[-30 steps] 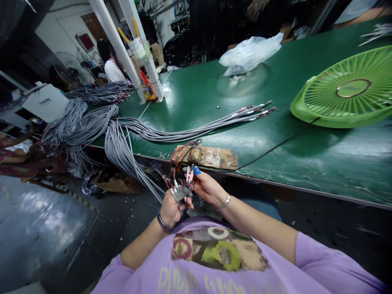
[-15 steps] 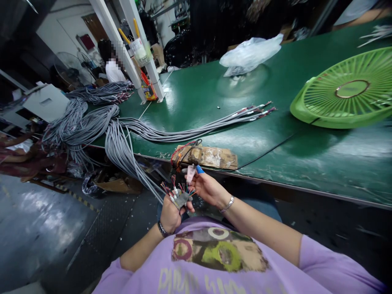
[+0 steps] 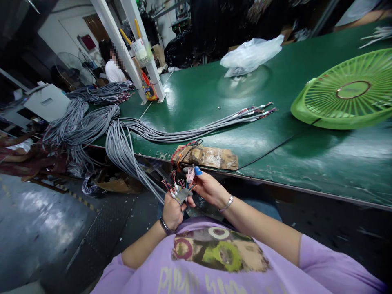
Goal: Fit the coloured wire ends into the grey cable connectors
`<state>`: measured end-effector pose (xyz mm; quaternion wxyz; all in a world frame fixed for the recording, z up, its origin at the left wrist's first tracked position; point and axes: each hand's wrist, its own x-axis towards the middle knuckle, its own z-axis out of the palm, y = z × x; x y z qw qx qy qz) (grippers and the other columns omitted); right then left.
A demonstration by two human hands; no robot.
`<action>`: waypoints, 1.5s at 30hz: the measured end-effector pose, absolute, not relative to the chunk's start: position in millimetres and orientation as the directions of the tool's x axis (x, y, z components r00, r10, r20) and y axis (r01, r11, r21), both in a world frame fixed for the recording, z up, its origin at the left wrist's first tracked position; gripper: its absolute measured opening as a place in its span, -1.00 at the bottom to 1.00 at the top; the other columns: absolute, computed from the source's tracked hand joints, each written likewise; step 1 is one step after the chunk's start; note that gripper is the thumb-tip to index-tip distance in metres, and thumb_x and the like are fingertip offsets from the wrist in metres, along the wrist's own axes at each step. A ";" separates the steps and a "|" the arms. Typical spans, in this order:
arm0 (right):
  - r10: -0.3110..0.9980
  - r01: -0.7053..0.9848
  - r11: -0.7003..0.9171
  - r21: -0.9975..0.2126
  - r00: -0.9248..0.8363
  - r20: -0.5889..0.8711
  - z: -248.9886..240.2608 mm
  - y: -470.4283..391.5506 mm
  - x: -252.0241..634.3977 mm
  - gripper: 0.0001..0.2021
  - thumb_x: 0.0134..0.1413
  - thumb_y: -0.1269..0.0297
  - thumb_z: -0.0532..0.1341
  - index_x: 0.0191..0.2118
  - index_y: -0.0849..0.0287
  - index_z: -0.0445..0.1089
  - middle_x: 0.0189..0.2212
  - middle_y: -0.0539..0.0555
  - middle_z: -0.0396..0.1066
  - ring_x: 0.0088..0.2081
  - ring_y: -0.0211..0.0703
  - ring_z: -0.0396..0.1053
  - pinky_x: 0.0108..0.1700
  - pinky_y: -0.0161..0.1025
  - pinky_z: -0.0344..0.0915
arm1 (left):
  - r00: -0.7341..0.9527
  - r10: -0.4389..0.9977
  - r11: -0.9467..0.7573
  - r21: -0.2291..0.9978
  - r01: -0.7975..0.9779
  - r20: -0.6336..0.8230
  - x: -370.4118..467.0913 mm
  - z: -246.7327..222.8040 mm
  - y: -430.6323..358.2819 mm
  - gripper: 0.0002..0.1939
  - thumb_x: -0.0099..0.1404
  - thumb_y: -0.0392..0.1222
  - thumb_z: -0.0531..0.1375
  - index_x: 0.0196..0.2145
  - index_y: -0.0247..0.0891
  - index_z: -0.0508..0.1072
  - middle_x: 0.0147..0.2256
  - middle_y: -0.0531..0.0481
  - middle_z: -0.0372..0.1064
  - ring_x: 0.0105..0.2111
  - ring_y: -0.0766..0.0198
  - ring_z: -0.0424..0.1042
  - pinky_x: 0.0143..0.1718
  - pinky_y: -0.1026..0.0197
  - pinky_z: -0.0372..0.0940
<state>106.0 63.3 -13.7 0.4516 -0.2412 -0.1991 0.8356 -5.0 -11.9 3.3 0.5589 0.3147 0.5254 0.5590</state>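
Note:
My left hand [image 3: 172, 213] is closed round the ends of several grey cables [image 3: 182, 195], whose thin coloured wires [image 3: 173, 179] fan out above the fingers. Close by on the right, my right hand [image 3: 210, 190] pinches a small pinkish-white piece [image 3: 190, 174]; its exact kind is too small to tell. A blue cover [image 3: 198, 170] sits on one fingertip of that hand. The piece is right above the coloured wire ends, and I cannot tell whether it touches them. From my left hand the grey cables run up to the left toward a large bundle [image 3: 119, 149] at the bench edge.
On the green bench [image 3: 190, 106] lie a wooden block [image 3: 220, 157] with red and black leads, more grey cables [image 3: 196, 134], a plastic bag [image 3: 249, 56] and a green fan [image 3: 352, 90]. White posts [image 3: 147, 61] hold tools. A person [image 3: 114, 70] is at the far left.
The pinkish-white piece has turned more upright, and my right fingers have drawn closer around it. My left hand has shifted slightly with the cable ends.

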 end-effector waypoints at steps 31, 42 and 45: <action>0.821 -0.626 -0.514 -0.586 -0.558 -0.124 -10.8 60.6 108.6 -0.65 -0.09 -0.01 0.31 -0.40 0.23 0.42 -0.56 0.00 0.35 -0.52 -0.28 0.27 -0.45 -0.30 0.22 | -0.024 0.983 0.164 0.933 -0.319 -0.181 -13.5 1.6 -0.6 -0.65 -0.01 0.04 0.31 -0.54 -0.32 0.39 -0.71 0.04 0.33 -0.74 0.36 0.32 -0.76 0.37 -0.11; 0.849 -0.685 -0.510 -0.520 -0.497 -0.178 -10.2 60.8 104.3 -0.68 -0.19 0.05 0.39 -0.47 0.24 0.42 -0.58 0.01 0.38 -0.53 -0.28 0.26 -0.45 -0.30 0.24 | -0.018 0.976 0.206 0.942 -0.267 -0.219 -11.6 -3.6 0.5 -0.65 0.00 0.04 0.30 -0.54 -0.34 0.38 -0.71 0.04 0.33 -0.74 0.35 0.33 -0.76 0.37 -0.13; 0.848 -0.688 -0.516 -0.510 -0.493 -0.192 -11.3 60.8 104.0 -0.66 -0.21 0.04 0.40 -0.48 0.25 0.43 -0.59 0.00 0.37 -0.53 -0.30 0.25 -0.43 -0.31 0.23 | -0.030 0.976 0.199 0.944 -0.265 -0.214 -11.6 -3.0 -0.2 -0.64 -0.01 0.06 0.30 -0.54 -0.34 0.37 -0.71 0.04 0.33 -0.74 0.35 0.33 -0.76 0.37 -0.14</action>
